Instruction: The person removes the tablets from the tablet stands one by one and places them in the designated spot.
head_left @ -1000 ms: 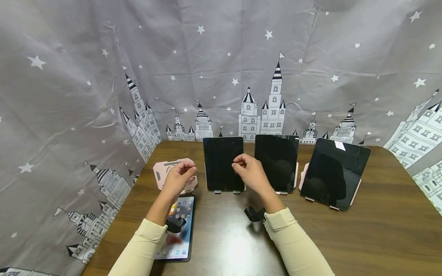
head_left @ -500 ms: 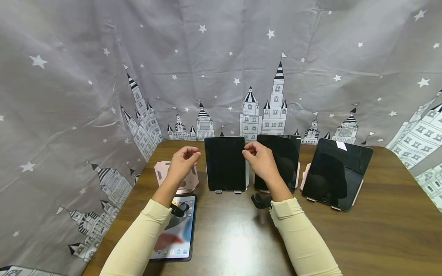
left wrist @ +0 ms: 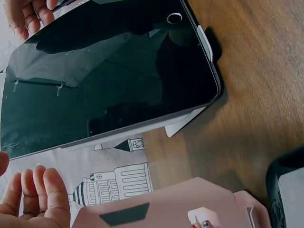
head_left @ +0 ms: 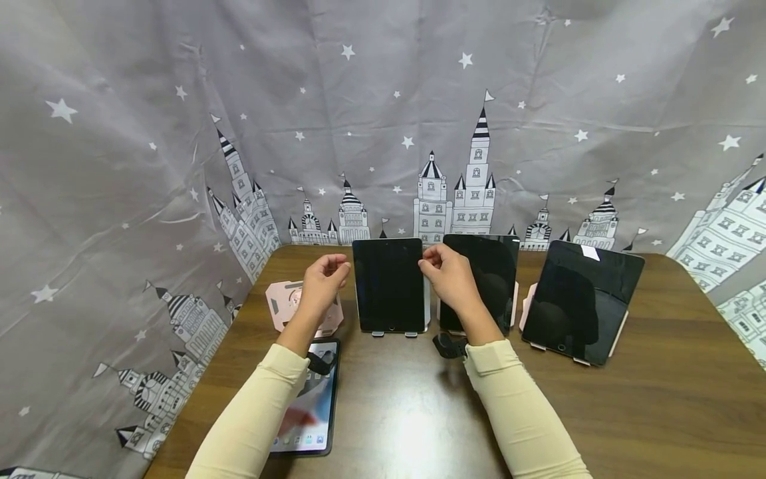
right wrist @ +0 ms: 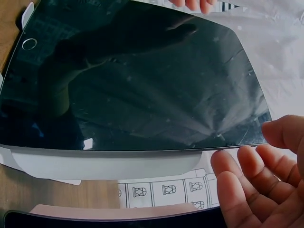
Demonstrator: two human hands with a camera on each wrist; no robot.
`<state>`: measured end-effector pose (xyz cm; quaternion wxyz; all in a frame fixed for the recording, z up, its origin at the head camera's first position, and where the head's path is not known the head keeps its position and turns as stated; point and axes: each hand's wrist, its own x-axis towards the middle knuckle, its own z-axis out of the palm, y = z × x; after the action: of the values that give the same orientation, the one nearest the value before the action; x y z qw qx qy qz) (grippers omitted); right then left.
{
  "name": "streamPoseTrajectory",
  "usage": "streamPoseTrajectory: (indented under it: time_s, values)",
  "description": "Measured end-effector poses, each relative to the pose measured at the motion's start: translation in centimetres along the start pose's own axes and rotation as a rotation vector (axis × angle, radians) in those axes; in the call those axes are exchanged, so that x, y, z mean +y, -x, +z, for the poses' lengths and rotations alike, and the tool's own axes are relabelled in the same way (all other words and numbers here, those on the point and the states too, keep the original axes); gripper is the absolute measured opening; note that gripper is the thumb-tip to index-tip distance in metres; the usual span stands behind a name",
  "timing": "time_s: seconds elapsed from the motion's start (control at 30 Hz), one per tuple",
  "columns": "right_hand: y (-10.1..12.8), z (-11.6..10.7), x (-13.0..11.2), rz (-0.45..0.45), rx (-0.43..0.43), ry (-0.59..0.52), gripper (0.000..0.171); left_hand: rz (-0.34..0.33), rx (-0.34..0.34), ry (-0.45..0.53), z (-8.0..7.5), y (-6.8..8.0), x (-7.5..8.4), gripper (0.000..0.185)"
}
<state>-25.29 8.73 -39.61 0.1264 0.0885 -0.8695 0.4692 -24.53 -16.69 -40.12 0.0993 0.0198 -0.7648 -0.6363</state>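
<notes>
A dark tablet [head_left: 389, 285] leans upright on a white stand [right wrist: 95, 164] at the back of the brown table [head_left: 598, 412]. My left hand [head_left: 335, 269] hovers beside its upper left corner, fingers loosely curled and empty. My right hand [head_left: 427, 263] hovers at the upper right corner. In the right wrist view the thumb [right wrist: 285, 133] sits just off the tablet's [right wrist: 133, 80] corner; I cannot tell whether it touches. In the left wrist view my left hand's fingers [left wrist: 33, 190] lie below the tablet's [left wrist: 104, 71] edge, apart from it.
Two more dark tablets [head_left: 481, 279] [head_left: 577, 299] lean on pink stands to the right. An empty pink stand [head_left: 280, 303] sits left of the tablet. A lit tablet [head_left: 311, 406] lies flat near the front left. A star-and-castle curtain [head_left: 383, 120] walls the table.
Both hands moved away from me, from in front of the left tablet's screen out to its two upper corners. The tablets and stands stayed put.
</notes>
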Motion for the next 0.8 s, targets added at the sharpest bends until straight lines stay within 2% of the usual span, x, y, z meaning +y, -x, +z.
streamPoseTrajectory:
  time_s: [0.27,0.5,0.8]
  values:
    - [-0.1,0.1,-0.2,0.007,0.012,-0.028,0.017,-0.008,-0.006,-0.017,0.8,-0.5,-0.4,0.026]
    - [-0.1,0.3,0.0,0.021,-0.017,-0.04,0.024,0.0,-0.059,-0.045,1.3,-0.5,-0.2,0.026]
    - [0.1,0.8,0.1,0.011,0.024,-0.056,0.022,-0.001,-0.018,-0.032,1.5,-0.5,-0.2,0.023]
